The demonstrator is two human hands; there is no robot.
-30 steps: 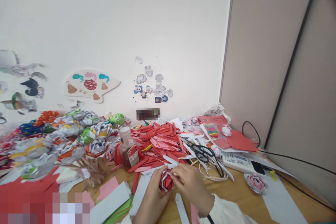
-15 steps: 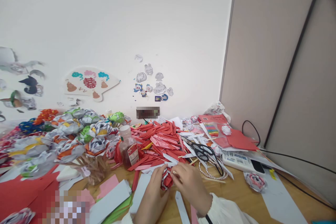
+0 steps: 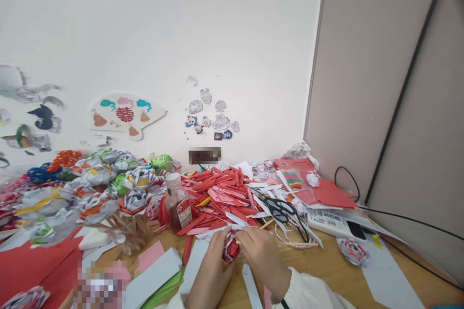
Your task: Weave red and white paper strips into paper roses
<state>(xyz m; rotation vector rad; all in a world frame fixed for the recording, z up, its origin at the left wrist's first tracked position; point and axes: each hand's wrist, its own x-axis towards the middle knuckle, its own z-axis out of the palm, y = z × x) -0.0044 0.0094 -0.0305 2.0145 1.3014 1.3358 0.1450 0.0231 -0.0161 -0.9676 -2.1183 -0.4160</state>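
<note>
In the head view, my left hand (image 3: 214,261) curls around a red-and-white folded paper flower (image 3: 231,247) from its left side. My right hand (image 3: 261,253) presses against the flower's right side with its fingers pinched. A thin pale wooden stick (image 3: 299,245) shows to the right of that hand and seems to run through its grip. The fingers hide where the stick meets the flower. Just beyond both hands lies a heap of red, pink and white folded paper strips (image 3: 221,193).
Black-handled scissors (image 3: 281,210) and a bead string (image 3: 284,239) lie right of the heap. A jar (image 3: 178,205) stands left, near a cup of sticks (image 3: 130,234). Many paper flowers (image 3: 134,200) are piled at the left. One more paper flower (image 3: 354,252) sits right.
The wooden stick has swung to nearly level and reaches further right. My right hand has shifted slightly at the flower, and more of the flower's face shows between my hands.
</note>
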